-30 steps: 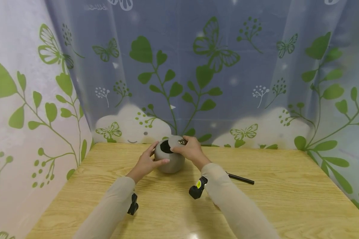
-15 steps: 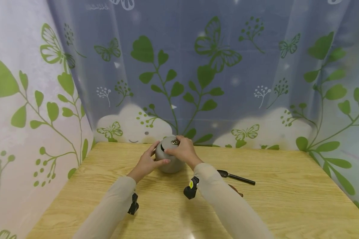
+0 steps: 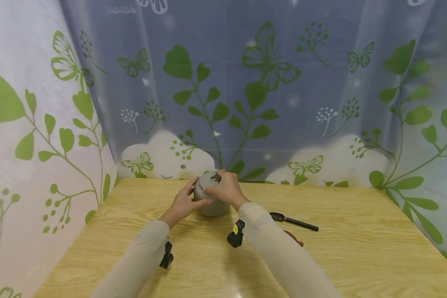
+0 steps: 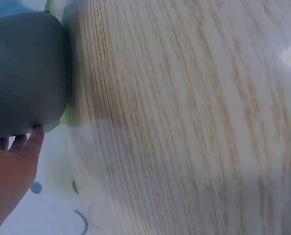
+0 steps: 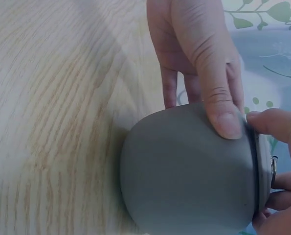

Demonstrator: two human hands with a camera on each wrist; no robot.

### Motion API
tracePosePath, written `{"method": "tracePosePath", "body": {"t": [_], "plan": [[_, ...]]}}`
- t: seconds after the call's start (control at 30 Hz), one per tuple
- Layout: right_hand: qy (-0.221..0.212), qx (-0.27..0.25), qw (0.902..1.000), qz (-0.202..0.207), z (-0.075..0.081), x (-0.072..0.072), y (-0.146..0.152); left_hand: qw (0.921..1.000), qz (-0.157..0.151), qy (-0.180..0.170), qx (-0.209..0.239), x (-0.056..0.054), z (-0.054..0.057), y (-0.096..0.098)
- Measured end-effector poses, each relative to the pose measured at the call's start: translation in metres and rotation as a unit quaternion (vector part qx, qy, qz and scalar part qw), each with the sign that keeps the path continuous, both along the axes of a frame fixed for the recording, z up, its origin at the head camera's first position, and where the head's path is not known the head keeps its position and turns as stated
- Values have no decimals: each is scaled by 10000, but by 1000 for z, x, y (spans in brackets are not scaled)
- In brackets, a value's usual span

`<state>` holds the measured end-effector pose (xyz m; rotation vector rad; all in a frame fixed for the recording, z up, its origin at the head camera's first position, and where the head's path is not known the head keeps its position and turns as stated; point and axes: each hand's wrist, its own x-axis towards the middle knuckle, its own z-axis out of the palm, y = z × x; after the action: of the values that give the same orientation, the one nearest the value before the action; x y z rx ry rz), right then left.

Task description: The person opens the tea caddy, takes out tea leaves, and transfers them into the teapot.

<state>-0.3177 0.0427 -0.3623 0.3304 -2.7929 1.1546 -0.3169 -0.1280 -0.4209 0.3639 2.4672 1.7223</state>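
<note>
A round grey jar (image 3: 210, 209) stands on the wooden table near its back edge. My left hand (image 3: 181, 203) holds the jar's left side, the thumb across the front. In the left wrist view its fingertips press the jar's wall (image 4: 28, 73). With thumb and fingers my right hand (image 3: 227, 190) pinches the grey lid (image 3: 207, 179) at the mouth. The lid has a small metal ring (image 5: 274, 169) on top. In the right wrist view a thin dark seam shows between lid and body.
Right of the jar lies a black scoop-like tool (image 3: 298, 224) with a long handle. A brown curved item (image 3: 295, 238) is partly hidden behind the right sleeve. A patterned curtain (image 3: 223, 103) hangs behind the table (image 3: 357, 248).
My right hand has moved left with the lid, covering the dark opening of the jar. The left hand stays in place. The scoop-like tool and brown item have come more into view.
</note>
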Motion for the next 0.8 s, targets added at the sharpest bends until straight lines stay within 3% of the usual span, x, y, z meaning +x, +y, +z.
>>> {"method": "tracePosePath", "body": {"t": [0.57, 0.8], "plan": [[8, 94, 9998, 197, -5, 0, 2, 10000, 8, 13, -59, 2, 2, 0], [87, 91, 9996, 234, -9, 0, 4, 9999, -86, -114, -18, 15, 22, 2]]}}
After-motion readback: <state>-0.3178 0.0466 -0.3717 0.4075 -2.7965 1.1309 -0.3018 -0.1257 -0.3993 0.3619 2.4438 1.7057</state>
